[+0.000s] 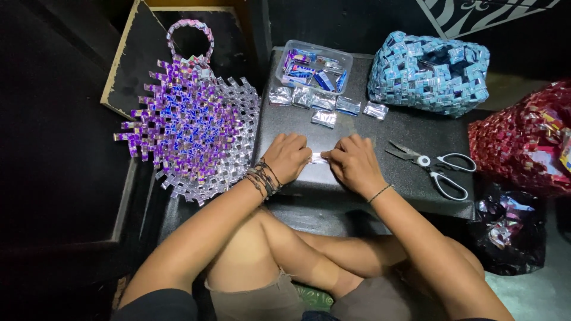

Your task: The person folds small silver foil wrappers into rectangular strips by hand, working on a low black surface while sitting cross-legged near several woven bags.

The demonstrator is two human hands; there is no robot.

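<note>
- Purple and silver foil strips, woven into a flat round basket piece with a looped handle at its top, lie at the far left on a dark board; loose strip ends stick out all round the edge, so the weave looks unfinished and parked within reach.
- Just right of it, the left hand, with a stack of cord bracelets on the wrist, is curled closed, fingertips pinching the left end of a small folded foil strip.
- That strip sits between both hands, pressed down on the black padded surface, which likely serves as a firm bed for creasing.
- The right hand, a thin band at its wrist, is likewise clenched, pinching the strip's other end; the two hands nearly touch, probably to keep the fold tight.
- Behind the hands, a row of silvery folded pieces lies flat, and a clear plastic tub of blue and purple wrappers stands just beyond.
- Farther right, white-handled scissors lie partly open near the right hand.
- At the back right rests a blue woven bag.
- At the far right sits a red woven piece, with a black bag of foil scraps below it on the floor.
</note>
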